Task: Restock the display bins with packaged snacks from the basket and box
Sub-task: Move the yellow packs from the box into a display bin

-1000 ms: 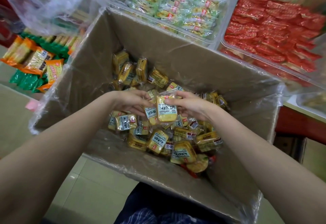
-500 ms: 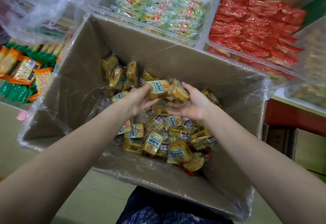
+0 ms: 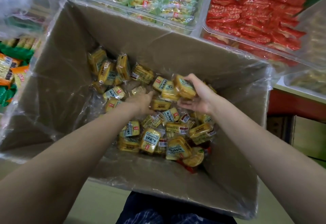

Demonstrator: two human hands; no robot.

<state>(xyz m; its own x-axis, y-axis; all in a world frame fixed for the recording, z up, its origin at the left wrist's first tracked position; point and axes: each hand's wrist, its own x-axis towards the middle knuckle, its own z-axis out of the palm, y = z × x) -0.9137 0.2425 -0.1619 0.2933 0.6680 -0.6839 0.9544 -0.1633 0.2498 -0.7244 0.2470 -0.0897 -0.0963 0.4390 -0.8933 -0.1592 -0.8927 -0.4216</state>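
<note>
Two bare forearms reach down into a cardboard box (image 3: 176,51) lined with clear plastic film (image 3: 58,100), seen from the head camera. Loose yellow snack packets (image 3: 150,140) lie heaped on the box floor, most of them toward its right half and far wall, with a few propped against the far wall near the middle.

Right hand (image 3: 199,98) is palm-up above the pile near the right wall, its fingers and thumb curled round a small stack of yellow packets (image 3: 183,87), gripping them from below and behind. The stack is lifted clear of the heap on its far side, though packets beneath it lie close.

Left hand (image 3: 143,103) is sunk among the packets at the middle of the box floor, fingers pointing away toward the far wall. Its fingertips are buried between wrappers, so whether it pinches a packet or merely presses into the pile cannot be told.

Beyond the far rim of the box stand clear display bins: one (image 3: 192,30) filled with green-and-white wrapped snacks (image 3: 158,0), and to its right another (image 3: 204,30) filled with red wrapped snacks (image 3: 255,12). Past the left rim lie orange and green packets (image 3: 12,72), partly veiled by more film. At the near rim, dark blue checked clothing (image 3: 158,213) shows below the box.
</note>
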